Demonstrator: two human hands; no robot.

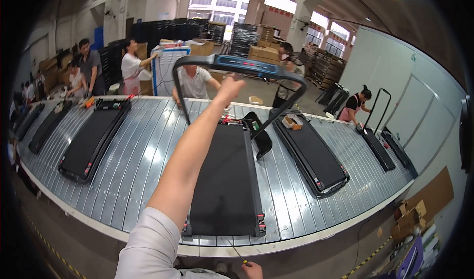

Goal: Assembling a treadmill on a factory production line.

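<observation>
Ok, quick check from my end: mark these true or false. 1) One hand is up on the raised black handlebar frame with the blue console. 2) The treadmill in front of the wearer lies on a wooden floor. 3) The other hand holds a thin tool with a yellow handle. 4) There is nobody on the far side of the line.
1) True: the left hand grips the raised black handlebar frame with the blue console.
2) False: the black flat treadmill lies on a grey slatted metal conveyor.
3) True: the right hand holds a thin screwdriver with a yellow handle.
4) False: a person in a white shirt stands just behind the frame.
</observation>
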